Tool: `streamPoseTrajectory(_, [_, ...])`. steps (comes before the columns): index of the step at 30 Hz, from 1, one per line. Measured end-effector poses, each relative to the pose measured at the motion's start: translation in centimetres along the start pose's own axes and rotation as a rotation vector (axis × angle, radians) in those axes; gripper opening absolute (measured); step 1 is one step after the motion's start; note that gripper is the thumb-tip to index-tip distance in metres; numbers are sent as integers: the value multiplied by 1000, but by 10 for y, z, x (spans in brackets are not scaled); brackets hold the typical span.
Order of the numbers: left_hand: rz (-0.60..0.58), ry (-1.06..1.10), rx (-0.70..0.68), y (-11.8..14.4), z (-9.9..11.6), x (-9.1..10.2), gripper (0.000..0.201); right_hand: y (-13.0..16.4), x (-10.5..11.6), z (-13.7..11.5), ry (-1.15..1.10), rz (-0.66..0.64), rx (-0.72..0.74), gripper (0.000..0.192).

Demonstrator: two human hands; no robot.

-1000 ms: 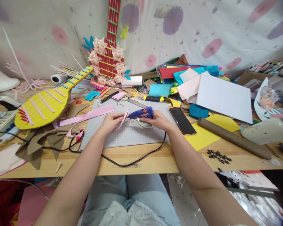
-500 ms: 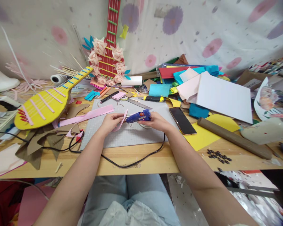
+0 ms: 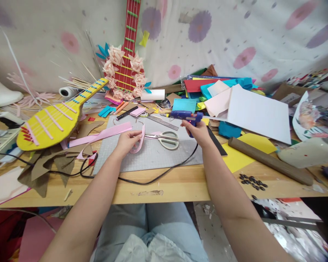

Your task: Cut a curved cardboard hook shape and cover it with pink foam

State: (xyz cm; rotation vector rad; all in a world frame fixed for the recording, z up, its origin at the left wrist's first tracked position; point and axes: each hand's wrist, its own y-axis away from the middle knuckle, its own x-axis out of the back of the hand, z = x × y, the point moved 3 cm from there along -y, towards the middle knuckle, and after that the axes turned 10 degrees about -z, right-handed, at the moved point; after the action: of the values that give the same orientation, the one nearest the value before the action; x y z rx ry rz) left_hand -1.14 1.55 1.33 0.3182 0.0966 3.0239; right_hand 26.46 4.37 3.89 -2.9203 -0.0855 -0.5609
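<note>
Pinched between the fingers of my left hand [image 3: 127, 143] is a curved strip of pink paper [image 3: 140, 143], held above the grey cutting mat [image 3: 153, 162]. My right hand [image 3: 199, 133] grips a blue hot glue gun [image 3: 186, 116] by its handle, the nozzle pointing left over the far right part of the mat. A black cord trails from the gun in a loop along the front of the table. Between my hands lie scissors [image 3: 168, 140] with pale handles, their blades partly behind the pink strip. A metal ruler [image 3: 164, 123] rests just beyond them.
At the left lies a yellow paper lute [image 3: 50, 123]; a red one [image 3: 124, 74] with paper flowers stands behind. A pink strip [image 3: 101, 134] crosses the mat's left edge. Rightward are a phone [image 3: 216, 142], a brown roll [image 3: 270, 160], a white board [image 3: 259, 114] and small dark beads [image 3: 253, 182].
My right hand has moved the glue gun away from the pink strip, to the right and farther back. The scissors are uncovered, and the phone is now partly hidden. My left hand stays nearly still.
</note>
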Motion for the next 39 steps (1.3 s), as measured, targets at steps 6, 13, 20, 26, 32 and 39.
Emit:
streamPoseTrajectory(6, [146, 32, -82, -5, -7, 4, 38, -17, 19, 44, 253, 243, -155, 53])
streamPoseTrajectory(13, [253, -19, -125, -4, -7, 5, 35, -18, 12, 37, 559, 189, -273, 55])
streamPoseTrajectory(20, [240, -181, -193, -5, -13, 2, 33, 7, 25, -5, 817, -208, -347, 44])
streamPoseTrajectory(26, [160, -275, -247, -1, -7, -8, 41, -2, -47, -36, 179, -393, -29, 34])
streamPoseTrajectory(32, [107, -236, -264, 1, -4, -12, 43, -24, -115, -37, -180, -439, -125, 30])
streamPoseTrajectory(39, [75, -14, -226, -3, -6, -12, 48, -29, -124, -35, -394, -453, -106, 30])
